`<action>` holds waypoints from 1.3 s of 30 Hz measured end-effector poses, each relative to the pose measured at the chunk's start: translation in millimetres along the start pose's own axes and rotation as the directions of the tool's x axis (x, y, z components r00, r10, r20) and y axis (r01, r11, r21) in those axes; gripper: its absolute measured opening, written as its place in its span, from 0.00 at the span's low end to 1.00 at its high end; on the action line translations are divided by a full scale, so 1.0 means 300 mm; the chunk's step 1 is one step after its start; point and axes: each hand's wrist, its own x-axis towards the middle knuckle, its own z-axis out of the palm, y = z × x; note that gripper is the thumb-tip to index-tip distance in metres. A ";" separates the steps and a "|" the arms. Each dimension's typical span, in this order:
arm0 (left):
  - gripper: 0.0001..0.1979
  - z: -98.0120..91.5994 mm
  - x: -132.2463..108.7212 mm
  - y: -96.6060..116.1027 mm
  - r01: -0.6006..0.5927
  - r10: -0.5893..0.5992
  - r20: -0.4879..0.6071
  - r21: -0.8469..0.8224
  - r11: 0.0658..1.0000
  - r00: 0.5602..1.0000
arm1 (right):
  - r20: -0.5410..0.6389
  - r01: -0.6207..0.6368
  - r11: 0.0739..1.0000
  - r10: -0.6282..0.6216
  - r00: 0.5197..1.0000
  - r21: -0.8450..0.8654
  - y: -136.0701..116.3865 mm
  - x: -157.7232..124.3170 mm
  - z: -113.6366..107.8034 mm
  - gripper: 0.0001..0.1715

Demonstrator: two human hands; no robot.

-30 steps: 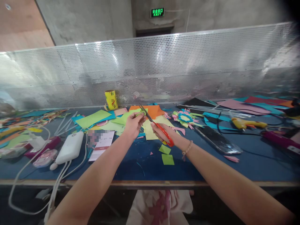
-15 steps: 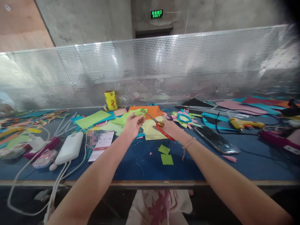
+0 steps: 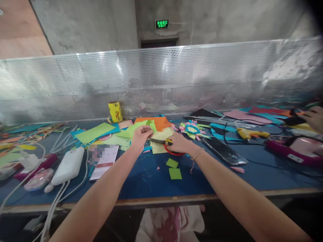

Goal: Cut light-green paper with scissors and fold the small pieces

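Observation:
My left hand [image 3: 141, 135] is closed in a pinch on a piece of light green paper [image 3: 152, 125], whose upper part stands up beyond my fingers. My right hand [image 3: 179, 142] grips a pair of scissors [image 3: 158, 140] with red handles. Their dark blades point left, close to the fingertips of my left hand; whether the blades touch the paper I cannot tell. Beneath both hands lie an orange sheet [image 3: 161, 123] and a pale yellow sheet [image 3: 161, 148]. Two small green paper squares [image 3: 175, 173] rest on the blue table in front of my hands.
A layered paper flower [image 3: 191, 129] and a dark phone [image 3: 224, 151] lie to the right, with a yellow glue gun [image 3: 248, 133] beyond. Another person's hand [image 3: 314, 118] shows at the right edge. Left are a lit phone [image 3: 103, 164], white power bank [image 3: 68, 165] and cables. A perforated metal screen [image 3: 151, 77] borders the back.
The scissors have swung from pointing up and left to nearly level, lower beside my left hand. My view has shifted slightly, and another person's hand has appeared at the right edge.

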 end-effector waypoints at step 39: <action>0.05 0.037 -0.028 -0.035 0.018 -0.037 0.149 0.127 0.992 0.988 | -0.108 0.092 0.721 -0.024 0.994 0.687 -0.058 0.026 -0.007 0.15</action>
